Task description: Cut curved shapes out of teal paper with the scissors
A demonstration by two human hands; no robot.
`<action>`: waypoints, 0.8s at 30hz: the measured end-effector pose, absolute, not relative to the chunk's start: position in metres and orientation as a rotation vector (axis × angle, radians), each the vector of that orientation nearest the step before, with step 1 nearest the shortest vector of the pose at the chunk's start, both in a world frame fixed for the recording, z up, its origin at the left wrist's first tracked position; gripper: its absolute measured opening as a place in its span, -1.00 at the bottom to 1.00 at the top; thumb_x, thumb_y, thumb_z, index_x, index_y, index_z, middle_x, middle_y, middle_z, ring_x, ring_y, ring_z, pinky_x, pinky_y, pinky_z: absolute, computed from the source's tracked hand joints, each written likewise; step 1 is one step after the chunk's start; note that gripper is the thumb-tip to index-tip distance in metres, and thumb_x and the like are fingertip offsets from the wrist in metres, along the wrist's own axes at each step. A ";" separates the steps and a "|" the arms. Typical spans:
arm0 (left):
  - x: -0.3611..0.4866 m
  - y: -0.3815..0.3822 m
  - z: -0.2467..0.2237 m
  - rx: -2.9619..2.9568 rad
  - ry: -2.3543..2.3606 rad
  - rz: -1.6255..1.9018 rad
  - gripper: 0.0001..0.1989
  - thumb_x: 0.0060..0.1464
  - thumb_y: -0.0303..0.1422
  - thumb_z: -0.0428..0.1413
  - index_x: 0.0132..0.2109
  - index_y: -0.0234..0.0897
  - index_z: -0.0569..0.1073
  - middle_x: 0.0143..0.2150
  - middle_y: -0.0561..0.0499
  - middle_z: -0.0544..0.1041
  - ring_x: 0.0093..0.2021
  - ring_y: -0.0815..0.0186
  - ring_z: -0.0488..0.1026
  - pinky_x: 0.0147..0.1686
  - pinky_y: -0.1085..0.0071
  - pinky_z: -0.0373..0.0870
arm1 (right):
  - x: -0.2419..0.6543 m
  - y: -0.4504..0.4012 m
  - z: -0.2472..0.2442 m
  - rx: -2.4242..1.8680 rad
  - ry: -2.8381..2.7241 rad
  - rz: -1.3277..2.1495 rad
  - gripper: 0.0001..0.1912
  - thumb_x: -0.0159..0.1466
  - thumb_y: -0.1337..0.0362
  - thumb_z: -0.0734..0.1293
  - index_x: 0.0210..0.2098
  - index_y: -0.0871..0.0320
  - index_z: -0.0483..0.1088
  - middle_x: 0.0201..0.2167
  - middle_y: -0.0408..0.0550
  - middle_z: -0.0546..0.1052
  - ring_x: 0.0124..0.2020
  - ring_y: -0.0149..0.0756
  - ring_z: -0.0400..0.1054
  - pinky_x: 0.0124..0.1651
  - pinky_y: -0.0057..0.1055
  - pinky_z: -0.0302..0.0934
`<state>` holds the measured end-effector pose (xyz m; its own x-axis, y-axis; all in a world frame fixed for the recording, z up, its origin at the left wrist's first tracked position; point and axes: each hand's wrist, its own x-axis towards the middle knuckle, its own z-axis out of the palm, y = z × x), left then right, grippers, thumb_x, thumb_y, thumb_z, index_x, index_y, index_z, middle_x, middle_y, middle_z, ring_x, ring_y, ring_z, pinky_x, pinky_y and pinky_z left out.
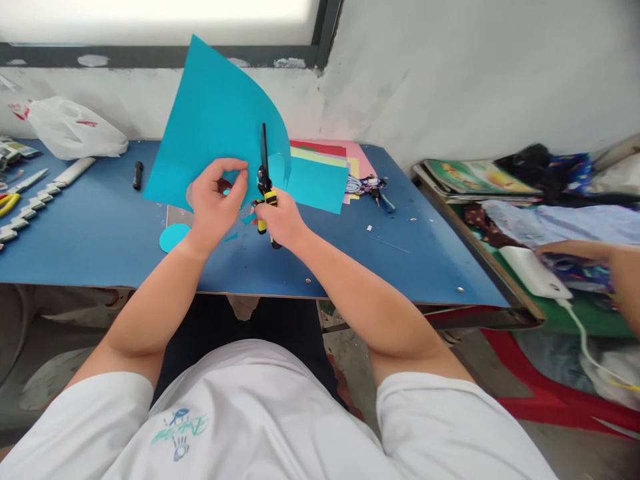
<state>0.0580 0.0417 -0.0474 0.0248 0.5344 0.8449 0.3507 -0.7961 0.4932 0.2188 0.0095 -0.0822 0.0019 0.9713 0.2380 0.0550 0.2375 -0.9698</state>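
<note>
My left hand [216, 199] pinches the lower edge of a large turquoise paper sheet [215, 120] and holds it upright above the blue table [100, 227]. My right hand [281, 219] grips yellow-and-black scissors [265, 183], whose dark blades point up into the sheet. A cut-out turquoise circle [174, 237] lies on the table beside my left wrist. Small turquoise scraps [231, 236] lie under my hands.
A stack of coloured paper [325, 173] lies behind the scissors. A black marker [138, 175], a white plastic bag [75, 128] and tools [30, 193] sit at the left. On the right, books [475, 177], cloth, a white power bank [533, 270] and another person's hand [607, 263].
</note>
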 end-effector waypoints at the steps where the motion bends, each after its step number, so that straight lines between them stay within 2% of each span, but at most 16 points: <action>1: 0.058 0.042 -0.047 2.138 0.931 1.880 -0.72 0.40 -0.06 0.31 -0.04 -0.15 0.75 -0.19 -0.02 0.76 -0.36 0.33 0.58 -0.34 0.38 0.50 | 0.219 0.009 -0.082 -1.095 -1.346 0.985 -0.87 0.24 0.36 0.39 -0.35 0.02 0.37 -0.43 -0.17 0.51 -0.41 -0.23 0.45 -0.30 -0.27 0.36; 9: 0.059 0.035 -0.046 2.164 0.952 1.895 -0.67 0.45 -0.01 0.27 -0.04 -0.15 0.75 -0.15 -0.05 0.79 -0.33 0.31 0.60 -0.31 0.35 0.55 | 0.215 0.002 -0.075 -1.063 -1.294 1.033 -0.91 0.20 0.34 0.40 -0.36 0.04 0.41 -0.44 -0.16 0.53 -0.39 -0.25 0.50 -0.29 -0.30 0.45; 12: 0.061 0.030 -0.048 2.191 0.919 1.946 -0.60 0.49 0.06 0.22 -0.02 -0.14 0.73 -0.12 -0.06 0.79 -0.33 0.29 0.61 -0.32 0.31 0.55 | 0.213 0.000 -0.073 -1.016 -1.268 1.061 -0.91 0.14 0.31 0.42 -0.39 0.04 0.41 -0.46 -0.17 0.51 -0.41 -0.28 0.45 -0.30 -0.31 0.46; 15: 0.061 0.024 -0.049 2.210 0.908 1.971 -0.58 0.52 0.12 0.17 -0.01 -0.07 0.71 -0.20 -0.02 0.75 -0.40 0.28 0.56 -0.37 0.27 0.51 | 0.213 -0.003 -0.069 -0.946 -1.277 1.095 -0.86 0.08 0.28 0.42 -0.45 0.02 0.34 -0.50 -0.20 0.45 -0.46 -0.32 0.37 -0.36 -0.33 0.41; 19: 0.057 0.015 -0.047 2.250 0.952 1.992 -0.63 0.56 0.10 0.11 0.00 0.00 0.67 -0.31 0.02 0.66 -0.46 0.26 0.49 -0.37 0.21 0.47 | 0.212 -0.007 -0.064 -0.834 -1.313 1.149 -0.78 0.02 0.24 0.40 -0.50 -0.01 0.22 -0.55 -0.23 0.37 -0.47 -0.32 0.33 -0.37 -0.33 0.39; 24: 0.051 0.010 -0.042 2.293 0.928 1.979 -0.66 0.57 0.04 0.11 -0.01 -0.02 0.64 -0.24 -0.02 0.68 -0.43 0.22 0.51 -0.33 0.16 0.45 | 0.211 -0.013 -0.061 -0.761 -1.333 1.162 -0.81 -0.01 0.23 0.38 -0.52 0.00 0.24 -0.55 -0.22 0.39 -0.47 -0.31 0.34 -0.38 -0.32 0.33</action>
